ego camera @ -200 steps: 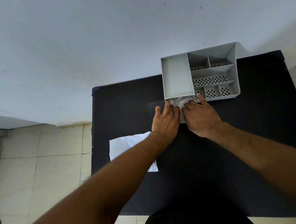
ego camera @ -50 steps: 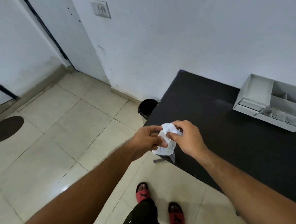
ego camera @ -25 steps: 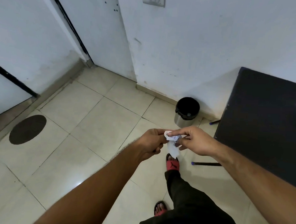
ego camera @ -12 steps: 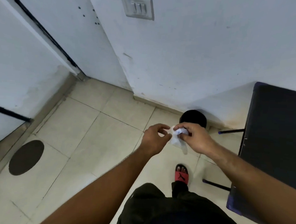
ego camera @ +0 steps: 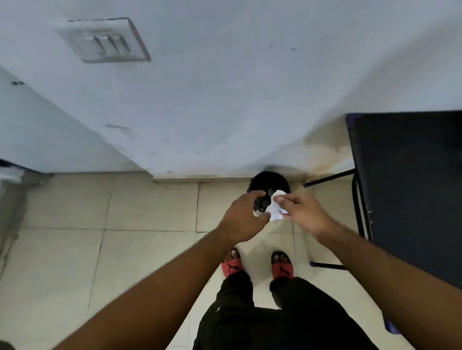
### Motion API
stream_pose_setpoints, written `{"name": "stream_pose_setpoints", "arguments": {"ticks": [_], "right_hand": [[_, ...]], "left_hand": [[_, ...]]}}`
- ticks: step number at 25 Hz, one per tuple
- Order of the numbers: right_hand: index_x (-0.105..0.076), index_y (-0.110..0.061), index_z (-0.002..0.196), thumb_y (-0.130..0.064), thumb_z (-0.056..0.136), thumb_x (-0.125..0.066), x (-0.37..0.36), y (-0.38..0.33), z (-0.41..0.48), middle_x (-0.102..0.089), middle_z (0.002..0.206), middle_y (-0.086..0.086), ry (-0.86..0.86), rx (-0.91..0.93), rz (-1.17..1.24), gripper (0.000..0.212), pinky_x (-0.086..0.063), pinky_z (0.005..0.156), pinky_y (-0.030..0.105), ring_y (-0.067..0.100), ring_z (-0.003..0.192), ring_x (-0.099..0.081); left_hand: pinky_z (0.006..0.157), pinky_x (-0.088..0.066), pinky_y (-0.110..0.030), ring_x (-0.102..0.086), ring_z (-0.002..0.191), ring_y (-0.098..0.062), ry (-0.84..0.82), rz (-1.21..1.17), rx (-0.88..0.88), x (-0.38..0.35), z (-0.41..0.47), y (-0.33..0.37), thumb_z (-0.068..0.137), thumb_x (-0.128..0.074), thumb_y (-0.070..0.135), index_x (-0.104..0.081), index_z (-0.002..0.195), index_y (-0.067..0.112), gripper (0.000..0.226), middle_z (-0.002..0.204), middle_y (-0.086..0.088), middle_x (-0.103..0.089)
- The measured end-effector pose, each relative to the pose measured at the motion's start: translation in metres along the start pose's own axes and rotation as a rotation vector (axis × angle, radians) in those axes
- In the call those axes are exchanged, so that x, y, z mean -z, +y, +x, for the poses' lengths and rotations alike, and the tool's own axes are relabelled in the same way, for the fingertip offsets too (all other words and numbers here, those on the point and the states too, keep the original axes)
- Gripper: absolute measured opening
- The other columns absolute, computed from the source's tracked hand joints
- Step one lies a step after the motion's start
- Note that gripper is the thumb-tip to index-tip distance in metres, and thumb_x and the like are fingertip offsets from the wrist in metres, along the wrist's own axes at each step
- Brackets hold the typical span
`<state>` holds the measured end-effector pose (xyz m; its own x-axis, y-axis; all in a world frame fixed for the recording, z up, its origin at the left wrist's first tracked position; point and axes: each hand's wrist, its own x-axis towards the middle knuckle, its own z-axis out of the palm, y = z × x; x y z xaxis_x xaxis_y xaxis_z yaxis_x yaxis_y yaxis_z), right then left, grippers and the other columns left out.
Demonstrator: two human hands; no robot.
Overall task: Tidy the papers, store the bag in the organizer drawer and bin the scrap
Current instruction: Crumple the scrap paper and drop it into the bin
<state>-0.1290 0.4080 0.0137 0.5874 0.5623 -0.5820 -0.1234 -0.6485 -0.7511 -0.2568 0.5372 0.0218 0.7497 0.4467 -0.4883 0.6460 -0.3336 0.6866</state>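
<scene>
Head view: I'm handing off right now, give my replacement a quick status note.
Right hand: fingers pinch the crumpled white paper scrap.
Left hand: fingers curled beside the scrap; grip unclear.
Both hang over the round black bin by the wall, beside the black table.
Done: scrap is at the bin.
Left: drop it in. Papers and organizer are out of view; check them.

switch plate (ego camera: 104, 41) — on wall (ego camera: 241, 100) | black table (ego camera: 416, 184) — beside wall | red sandals (ego camera: 231, 266)

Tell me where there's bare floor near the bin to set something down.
Bare tiles lie left of the bin, between wall and feet. Its right side is crowded by table legs; the right hand holds the scrap above it.
</scene>
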Motion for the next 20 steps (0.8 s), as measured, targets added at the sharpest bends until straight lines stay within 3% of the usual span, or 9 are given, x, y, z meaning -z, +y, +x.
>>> {"name": "stream_pose_setpoints", "arguments": {"ticks": [2, 5, 7, 9, 12, 14, 20], "right_hand": [[-0.076, -0.016, 0.111, -0.014, 0.098, -0.057, -0.004, 0.001, 0.01, -0.072, 0.115, 0.006, 0.065, -0.002, 0.026, 0.023, -0.058, 0.09, 0.031, 0.02, 0.097, -0.07], [-0.068, -0.027, 0.119, -0.014, 0.091, -0.066, -0.004, 0.009, 0.04, -0.072, 0.107, 0.004, 0.205, -0.025, 0.003, 0.031, -0.062, 0.074, 0.034, 0.023, 0.085, -0.073], [-0.057, -0.031, 0.129, -0.022, 0.084, -0.074, -0.005, 0.022, 0.064, -0.071, 0.101, 0.003, 0.21, -0.098, 0.003, 0.049, -0.063, 0.074, 0.047, 0.027, 0.083, -0.074], [-0.057, -0.03, 0.128, -0.03, 0.08, -0.076, -0.011, 0.05, 0.099, -0.073, 0.104, 0.002, 0.19, -0.126, -0.093, 0.051, -0.061, 0.079, 0.049, 0.026, 0.089, -0.073], [-0.068, -0.023, 0.118, -0.029, 0.081, -0.076, -0.024, 0.099, 0.156, -0.075, 0.109, 0.002, 0.152, -0.133, -0.225, 0.038, -0.055, 0.088, 0.033, 0.021, 0.095, -0.07], [-0.069, -0.021, 0.118, -0.024, 0.082, -0.075, -0.03, 0.134, 0.196, -0.074, 0.111, 0.002, 0.136, -0.13, -0.252, 0.036, -0.047, 0.085, 0.023, 0.02, 0.1, -0.068], [-0.067, -0.018, 0.122, -0.015, 0.082, -0.071, -0.051, 0.234, 0.312, -0.073, 0.118, 0.003, 0.092, -0.072, -0.298, 0.04, -0.047, 0.092, 0.024, 0.021, 0.109, -0.067]], "left_hand": [[0.096, -0.04, -0.024, -0.053, 0.127, -0.019, -0.039, 0.025, 0.007, 0.011, 0.022, -0.002, 0.091, -0.067, 0.03, -0.048, 0.146, 0.025, 0.059, 0.143, 0.0, -0.056], [0.104, -0.04, -0.03, -0.05, 0.132, -0.023, -0.071, 0.105, 0.031, 0.012, 0.061, -0.012, 0.09, -0.066, 0.033, -0.046, 0.147, 0.024, 0.061, 0.146, -0.002, -0.054], [0.104, -0.038, -0.031, -0.048, 0.134, -0.024, -0.072, 0.13, 0.064, 0.004, 0.08, -0.024, 0.09, -0.066, 0.034, -0.045, 0.148, 0.025, 0.062, 0.146, -0.003, -0.053], [0.105, -0.038, -0.033, -0.045, 0.136, -0.024, -0.094, 0.157, 0.099, -0.016, 0.106, -0.042, 0.09, -0.066, 0.034, -0.041, 0.149, 0.026, 0.065, 0.148, -0.003, -0.05], [0.106, -0.037, -0.036, -0.04, 0.138, -0.025, -0.135, 0.19, 0.153, -0.055, 0.151, -0.079, 0.092, -0.064, 0.034, -0.034, 0.153, 0.026, 0.068, 0.151, -0.003, -0.045], [0.105, -0.038, -0.035, -0.04, 0.138, -0.024, -0.146, 0.206, 0.182, -0.081, 0.182, -0.105, 0.092, -0.063, 0.034, -0.032, 0.153, 0.026, 0.068, 0.151, -0.003, -0.044], [0.104, -0.038, -0.033, -0.041, 0.138, -0.023, -0.153, 0.198, 0.224, -0.156, 0.262, -0.185, 0.094, -0.063, 0.033, -0.033, 0.153, 0.026, 0.067, 0.151, -0.002, -0.044]]}}
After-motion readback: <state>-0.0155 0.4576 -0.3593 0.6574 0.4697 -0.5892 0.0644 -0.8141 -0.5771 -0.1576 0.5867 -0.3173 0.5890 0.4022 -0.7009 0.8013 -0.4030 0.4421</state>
